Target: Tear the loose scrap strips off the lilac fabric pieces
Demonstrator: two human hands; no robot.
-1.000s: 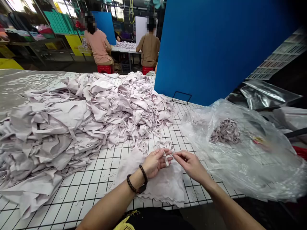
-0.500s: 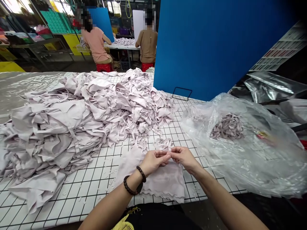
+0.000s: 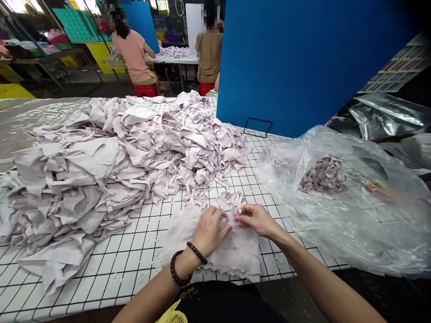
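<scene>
A stack of flat pale lilac garments [image 3: 232,255] with wavy lower edges lies in front of me, its thin straps [image 3: 232,199] looped at the far edge. My left hand [image 3: 209,229] rests over the upper part of the stack, thumb and fingers apart, with nothing visible in it. Just to its right, my right hand [image 3: 258,220] pinches a narrow pale strap [image 3: 239,211] between thumb and fingers near the top edge. The strap's lower end is hard to make out against the cloth.
A large heap of the same pale garments [image 3: 134,148] covers the left and middle of the grid-patterned table [image 3: 111,269]. On the right lies a clear plastic bag [image 3: 353,233] with a bundle of straps [image 3: 325,175]. Behind stands a blue board [image 3: 296,63]. Two people sit farther back.
My hands came together at the strap, then my left hand moved off it, down and left onto the cloth. The right hand keeps its pinch near the top edge.
</scene>
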